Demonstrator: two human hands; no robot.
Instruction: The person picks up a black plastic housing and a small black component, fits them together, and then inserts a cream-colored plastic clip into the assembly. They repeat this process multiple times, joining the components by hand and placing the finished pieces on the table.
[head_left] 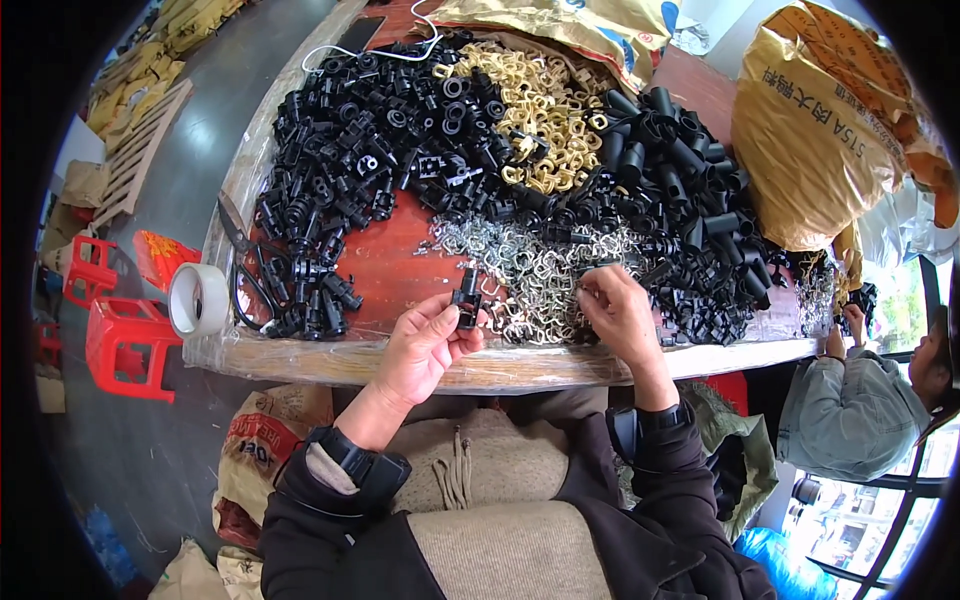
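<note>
One small black plastic fitting (468, 298), upright, sits grasped between the thumb and fingers of the left hand (425, 346) at the near edge of the red-topped bench (385, 262). The right hand (622, 314), fingertips drawn together, is at the small silvery metal clips (537, 287) heaped along that edge; I cannot tell whether it pinches one. Gold-coloured metal loops (548, 112) lie heaped toward the far edge.
</note>
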